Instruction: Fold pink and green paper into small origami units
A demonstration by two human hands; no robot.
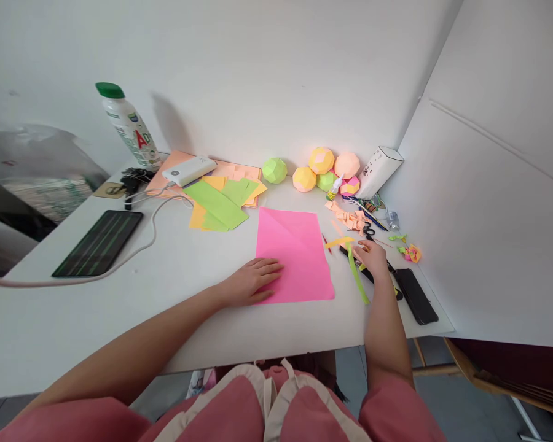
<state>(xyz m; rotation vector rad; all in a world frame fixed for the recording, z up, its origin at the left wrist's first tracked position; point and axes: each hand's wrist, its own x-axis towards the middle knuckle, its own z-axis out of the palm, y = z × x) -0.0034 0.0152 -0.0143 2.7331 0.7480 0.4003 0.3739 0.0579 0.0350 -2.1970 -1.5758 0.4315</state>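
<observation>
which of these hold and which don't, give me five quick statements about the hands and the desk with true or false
1. The left hand rests on the pink sheet. True.
2. The right hand also lies on the pink sheet. False: it is to the right of it, by the long green strip.
3. A green faceted ball sits near the wall. True.
4. The tablet lies to the right of the pink sheet. False: it lies to the left.
5. The bottle has a green cap. True.
</observation>
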